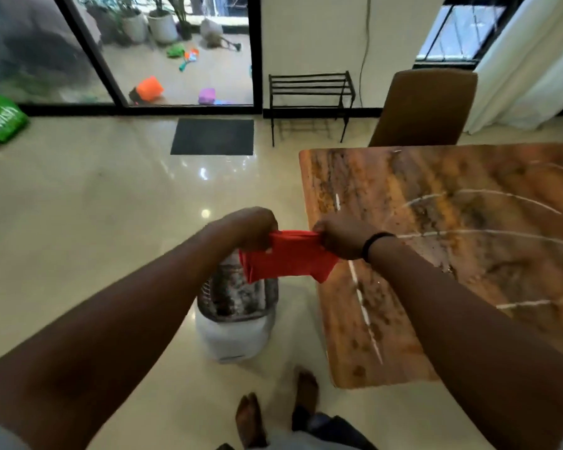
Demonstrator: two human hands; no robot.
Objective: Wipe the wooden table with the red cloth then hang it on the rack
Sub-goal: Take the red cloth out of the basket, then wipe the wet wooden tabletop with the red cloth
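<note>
The red cloth (pixel 290 256) is stretched between my two hands, in the air just left of the wooden table's (pixel 436 241) left edge. My left hand (pixel 252 227) grips the cloth's left end, and my right hand (pixel 340 237) grips its right end, with the rest hanging below in folds. The table top is glossy brown wood with pale streaks. A black metal rack (pixel 311 92) with horizontal bars stands against the far wall, beyond the table's far left corner.
A white bucket (pixel 234 339) with dark contents stands on the floor under my hands. A brown chair (pixel 426 108) sits at the table's far side. A dark doormat (pixel 212 136) lies by the glass door. A green bag (pixel 0 116) rests far left. My bare feet (pixel 275 407) are below.
</note>
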